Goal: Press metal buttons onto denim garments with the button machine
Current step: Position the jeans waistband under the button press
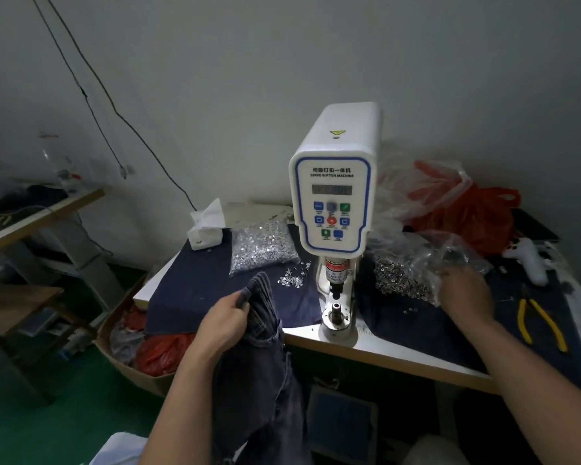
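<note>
Gripping one pair of dark jeans (265,357) by the waistband, the left hand (223,322) curls its fingers around the denim left of the single button machine (332,203). Beyond it, the blurred right hand (465,293) reaches the bag of buttons (416,273); its finger spread is unreadable.

Dark denim jeans (265,357) hang off the table edge beside the upright white button machine (334,203).

Two bare forearms, no sleeves showing, right hand (463,293) somewhat blurred
</note>
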